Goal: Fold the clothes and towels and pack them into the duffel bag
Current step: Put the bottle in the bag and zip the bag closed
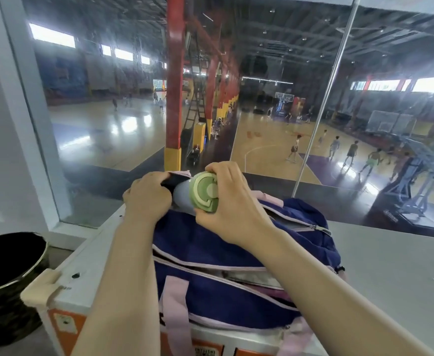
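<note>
On the white counter (pixel 380 265) lies the navy duffel bag (pixel 226 283), its top zip open. At its far left end, the right hand (pixel 232 201) has fingers clamped on a green-capped bottle (pixel 197 195). The left hand (pixel 146 199) grips the bag's black edge just beside it.

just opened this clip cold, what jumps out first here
Dead centre, the right hand grips a bottle with a green lid, while the left hand holds a dark edge at the far end of the navy duffel bag. The bag lies on a white counter, with a busy basketball court beyond the window.
</note>
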